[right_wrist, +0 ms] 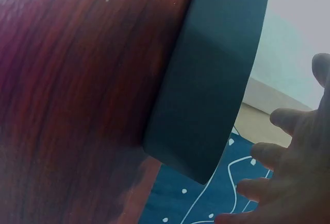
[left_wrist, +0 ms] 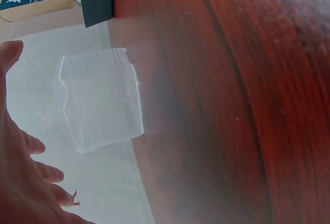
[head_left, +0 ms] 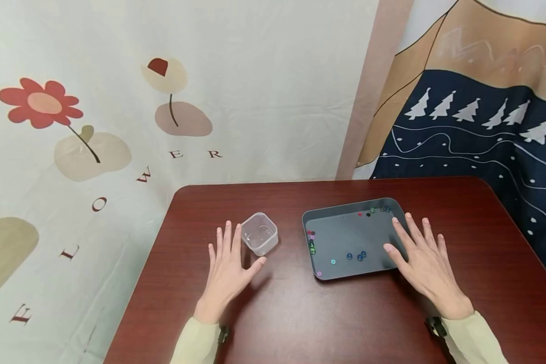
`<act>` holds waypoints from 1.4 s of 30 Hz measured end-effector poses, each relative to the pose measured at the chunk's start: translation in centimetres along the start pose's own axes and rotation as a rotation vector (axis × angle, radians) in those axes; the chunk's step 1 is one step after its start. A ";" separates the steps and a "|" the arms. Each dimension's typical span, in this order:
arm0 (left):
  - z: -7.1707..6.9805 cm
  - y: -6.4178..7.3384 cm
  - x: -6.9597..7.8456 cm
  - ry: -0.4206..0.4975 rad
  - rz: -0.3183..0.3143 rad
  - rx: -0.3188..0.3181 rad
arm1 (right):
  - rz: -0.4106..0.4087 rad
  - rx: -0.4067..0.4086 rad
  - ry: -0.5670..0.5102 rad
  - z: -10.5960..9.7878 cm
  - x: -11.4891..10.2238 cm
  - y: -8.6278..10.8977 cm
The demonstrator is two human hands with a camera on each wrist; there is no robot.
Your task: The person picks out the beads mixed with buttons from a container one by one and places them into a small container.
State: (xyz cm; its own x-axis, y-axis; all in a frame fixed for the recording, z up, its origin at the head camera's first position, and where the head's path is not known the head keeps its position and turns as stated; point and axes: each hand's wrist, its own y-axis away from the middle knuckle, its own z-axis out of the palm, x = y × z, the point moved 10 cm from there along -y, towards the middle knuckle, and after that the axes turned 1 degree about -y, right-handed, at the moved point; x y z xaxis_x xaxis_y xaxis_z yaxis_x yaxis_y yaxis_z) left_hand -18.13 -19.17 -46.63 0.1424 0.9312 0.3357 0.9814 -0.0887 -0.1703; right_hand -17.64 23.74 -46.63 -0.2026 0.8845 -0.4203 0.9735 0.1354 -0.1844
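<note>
My left hand [head_left: 227,275] hovers with spread, straight fingers just left of a clear square plastic box [head_left: 260,234]. Nothing is in its grasp. In the left wrist view the box [left_wrist: 100,100] stands upright beyond the fingers. My right hand [head_left: 425,265], fingers also spread, hangs over the right end of a dark grey tray [head_left: 336,222] and holds nothing. Small coloured beads lie scattered in the tray: dark blue beads [head_left: 360,257] near the front, green ones [head_left: 312,251] at the left wall, others along the back. The right wrist view shows the tray's outer wall [right_wrist: 206,74] beside the hand.
Box and tray stand apart on a reddish-brown wooden table [head_left: 291,313]. Behind it hangs a pale curtain [head_left: 273,101] with printed flowers and letters, and a dark blue cloth [head_left: 455,141] with white trees at the right. Both wrists wear dark straps [head_left: 436,326].
</note>
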 end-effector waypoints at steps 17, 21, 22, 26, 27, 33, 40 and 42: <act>-0.6 -1.2 0.1 0.125 0.019 0.030 | -0.008 0.014 -0.021 -0.2 -0.6 0.1; -0.6 -1.5 0.0 0.145 0.015 0.032 | -0.005 0.013 -0.024 0.0 -0.8 0.0; -0.6 -1.6 -0.1 0.148 0.015 0.034 | -0.005 0.013 -0.024 0.1 -0.8 0.0; -0.4 -2.0 -0.2 0.154 0.009 0.030 | -0.013 0.013 -0.029 0.3 -1.0 0.0; -0.3 -2.0 -0.2 0.156 0.006 0.026 | -0.015 0.014 -0.030 0.3 -1.1 0.1; 0.0 -2.1 -0.5 0.161 -0.015 0.007 | -0.021 0.017 -0.033 0.4 -1.2 0.1; 0.2 -2.1 -0.7 0.164 -0.025 -0.003 | -0.015 0.007 -0.033 0.6 -1.2 0.2; 0.3 -2.2 -0.7 0.166 -0.025 -0.003 | -0.015 0.006 -0.033 0.6 -1.3 0.2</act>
State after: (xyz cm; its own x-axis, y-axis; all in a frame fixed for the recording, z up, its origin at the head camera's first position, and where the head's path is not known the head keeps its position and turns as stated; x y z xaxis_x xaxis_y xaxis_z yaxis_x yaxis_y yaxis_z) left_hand -20.38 -19.57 -46.74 0.1367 0.8620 0.4881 0.9853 -0.0672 -0.1572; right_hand -17.28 22.37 -46.68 -0.2212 0.8670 -0.4465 0.9695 0.1460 -0.1967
